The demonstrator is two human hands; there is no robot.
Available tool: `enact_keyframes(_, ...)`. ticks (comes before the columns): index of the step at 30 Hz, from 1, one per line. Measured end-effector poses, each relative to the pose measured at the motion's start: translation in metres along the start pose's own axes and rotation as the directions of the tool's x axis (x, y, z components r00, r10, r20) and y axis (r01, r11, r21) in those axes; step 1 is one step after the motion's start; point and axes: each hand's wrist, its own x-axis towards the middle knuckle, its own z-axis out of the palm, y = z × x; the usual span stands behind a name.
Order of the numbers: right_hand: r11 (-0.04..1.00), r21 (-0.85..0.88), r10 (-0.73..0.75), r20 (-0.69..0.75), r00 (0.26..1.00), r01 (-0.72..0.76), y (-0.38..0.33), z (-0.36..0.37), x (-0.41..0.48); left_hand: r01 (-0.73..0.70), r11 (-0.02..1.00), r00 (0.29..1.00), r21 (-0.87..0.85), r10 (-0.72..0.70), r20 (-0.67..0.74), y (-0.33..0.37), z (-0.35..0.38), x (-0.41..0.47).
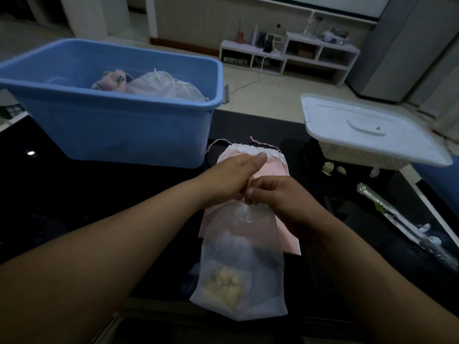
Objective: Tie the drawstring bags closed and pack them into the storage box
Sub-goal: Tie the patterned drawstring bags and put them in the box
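**Both hands at neck of sheer bag, box behind-left**

- Sheer white drawstring bag (239, 274) lay on the dark tabletop (62, 207), near edge, neck gathered and pointing away from the camera. Pale lumpy contents showed through its lower end.
- Right hand (275, 194) was curled, fingertips pinching the drawstring at the gathered neck.
- Left hand (231, 175) was just beside it, touching; index finger extended forward, thumb side down at the same cord. Exact grip hidden behind the right hand, couldn't tell.
- Pink drawstring bag (258, 167) lay flat under the sheer one, white hem at the far end, cords loose.
- Blue storage box (119, 125) sat behind-left on the tabletop, open, with a white bag (161, 85) and a pink bundle (111, 81) inside.
- White lid (372, 130) rested on a woven basket (357, 155) at right.
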Motion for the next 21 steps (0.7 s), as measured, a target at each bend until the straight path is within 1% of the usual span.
enact_keyframes(2, 1.0, -0.022, -0.002, -0.058, 0.998, 0.0, 0.005, -0.004, 0.002, -0.052, 0.984, 0.998, 0.173, 0.059, -0.037, -0.009, -0.001, 0.002)
enact_keyframes(3, 1.0, -0.014, 0.003, -0.077, 0.997, -0.004, 0.007, -0.006, 0.002, -0.058, 0.972, 0.997, 0.227, 0.066, -0.029, -0.012, 0.001, 0.001)
enact_keyframes(8, 0.998, 0.011, 0.059, -0.084, 0.995, -0.058, 0.009, -0.007, 0.005, -0.012, 0.94, 1.0, 0.341, 0.007, 0.017, -0.013, 0.001, -0.005)
enact_keyframes(10, 0.997, 0.005, 0.077, -0.109, 0.991, -0.077, 0.008, -0.007, 0.005, -0.022, 0.939, 0.999, 0.343, 0.004, 0.054, -0.011, -0.003, -0.005)
enact_keyframes(12, 0.996, 0.004, 0.094, -0.131, 0.987, -0.095, 0.008, -0.01, 0.004, -0.04, 0.931, 0.997, 0.364, 0.012, 0.078, -0.01, -0.005, -0.006)
enact_keyframes(15, 0.993, -0.001, 0.12, -0.164, 0.979, -0.121, 0.006, -0.013, 0.002, -0.085, 0.858, 0.996, 0.506, 0.076, 0.039, -0.01, -0.005, -0.008)
enact_keyframes(18, 0.992, 0.021, 0.124, -0.2, 0.972, -0.122, 0.003, -0.013, 0.001, -0.067, 0.842, 0.996, 0.536, 0.084, -0.009, -0.009, -0.003, -0.008)
enact_keyframes(21, 0.993, -0.016, 0.112, -0.215, 0.97, -0.118, 0.001, -0.011, 0.001, 0.004, 0.885, 1.0, 0.465, -0.009, 0.009, -0.006, -0.004, -0.005)
